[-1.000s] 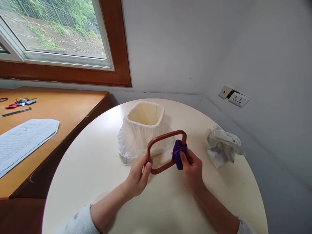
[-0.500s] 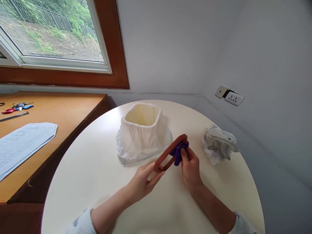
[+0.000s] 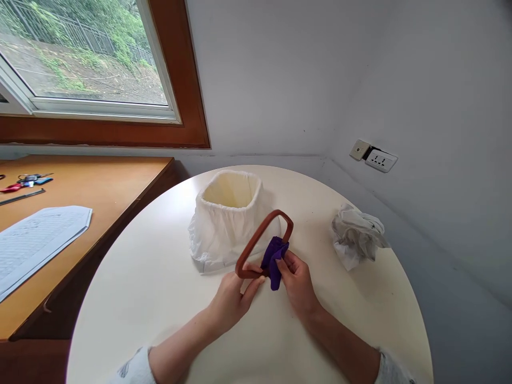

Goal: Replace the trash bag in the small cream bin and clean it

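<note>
A reddish-brown frame [image 3: 256, 238], a hollow rounded rectangle, is held tilted above the table. My left hand [image 3: 232, 301] pinches its lower left corner between thumb and fingers. My right hand [image 3: 298, 282] is closed on a purple cloth [image 3: 275, 256], which wraps around the frame's near right corner. One end of the cloth hangs below the frame. Behind the frame stands a bin [image 3: 232, 191] lined with a white plastic bag [image 3: 216, 232], the bag folded over its rim and spread around its base.
A crumpled whitish plastic bag [image 3: 358, 237] lies on the right of the round white table [image 3: 140, 288]. On the wooden desk [image 3: 116, 173] at left are papers [image 3: 44, 240], a pen [image 3: 22, 197] and keys [image 3: 30, 178]. A wall socket [image 3: 381, 160] is beyond the table.
The frame has turned so its opening shows wider. My right hand has moved left and down with the cloth, along the frame towards my left hand.
</note>
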`<action>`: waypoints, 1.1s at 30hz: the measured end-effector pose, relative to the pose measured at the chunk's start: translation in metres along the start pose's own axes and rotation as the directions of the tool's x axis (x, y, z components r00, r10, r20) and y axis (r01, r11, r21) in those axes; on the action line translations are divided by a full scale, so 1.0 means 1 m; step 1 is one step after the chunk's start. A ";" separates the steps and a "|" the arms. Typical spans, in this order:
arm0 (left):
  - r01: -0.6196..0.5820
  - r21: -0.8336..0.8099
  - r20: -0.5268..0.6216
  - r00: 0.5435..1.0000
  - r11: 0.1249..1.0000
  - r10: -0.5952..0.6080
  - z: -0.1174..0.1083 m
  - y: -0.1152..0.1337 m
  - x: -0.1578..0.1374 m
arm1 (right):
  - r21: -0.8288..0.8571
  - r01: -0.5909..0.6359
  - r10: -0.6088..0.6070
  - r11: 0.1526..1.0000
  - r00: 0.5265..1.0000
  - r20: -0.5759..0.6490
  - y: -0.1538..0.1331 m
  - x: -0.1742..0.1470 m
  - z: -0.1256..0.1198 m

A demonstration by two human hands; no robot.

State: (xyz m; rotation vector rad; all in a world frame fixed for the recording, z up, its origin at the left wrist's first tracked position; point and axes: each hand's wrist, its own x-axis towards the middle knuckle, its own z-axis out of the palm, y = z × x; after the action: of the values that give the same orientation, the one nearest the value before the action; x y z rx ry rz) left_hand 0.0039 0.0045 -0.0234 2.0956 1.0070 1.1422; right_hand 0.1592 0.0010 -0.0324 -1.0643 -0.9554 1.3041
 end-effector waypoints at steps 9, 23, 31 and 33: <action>0.170 -0.175 -0.006 0.985 0.970 -0.174 -0.001 -0.001 0.000 | 0.095 -0.021 0.012 0.995 0.995 0.097 0.006 0.003 0.000; 0.138 -0.163 -0.062 0.987 0.977 -0.150 -0.004 -0.008 0.002 | -0.067 0.017 -0.002 0.998 0.975 0.223 -0.006 -0.001 -0.002; 0.087 -0.197 -0.150 0.982 0.976 -0.118 -0.009 -0.010 0.004 | -0.083 0.030 -0.020 0.996 0.992 0.122 -0.011 0.013 -0.015; 0.087 -0.206 -0.171 0.978 0.975 -0.123 -0.011 -0.009 0.005 | 0.049 -0.027 0.025 0.998 0.999 0.035 -0.016 0.019 -0.020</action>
State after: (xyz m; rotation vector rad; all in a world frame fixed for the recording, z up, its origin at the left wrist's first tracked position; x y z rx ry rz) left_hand -0.0065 0.0149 -0.0221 1.7860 1.0285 1.3408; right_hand 0.1838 0.0189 -0.0233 -1.0222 -0.9331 1.3647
